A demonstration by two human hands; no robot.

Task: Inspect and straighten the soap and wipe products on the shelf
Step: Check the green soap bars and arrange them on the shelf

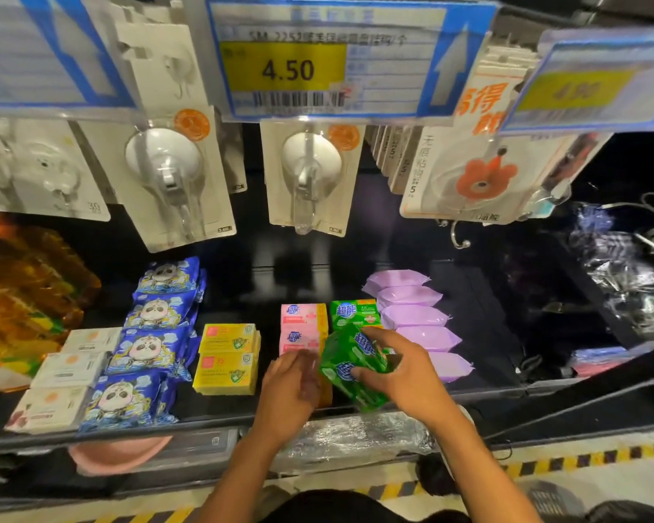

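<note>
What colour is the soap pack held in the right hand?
The soap pack is green with a blue-and-white logo, gripped by the right hand; head view.

Price tag (287,69) reads 4.50; green soap pack (341,357) reads 超能.

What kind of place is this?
Most likely a shop: a price label showing 4.50 and a barcode hangs overhead, packaged hooks hang below, and identical soaps and wipes lie in rows, where the right hand grips a green soap pack.

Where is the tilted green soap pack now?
The green soap pack is just right of centre in the head view, gripped by the right hand, between pink soap boxes and purple wipe packs.
</note>
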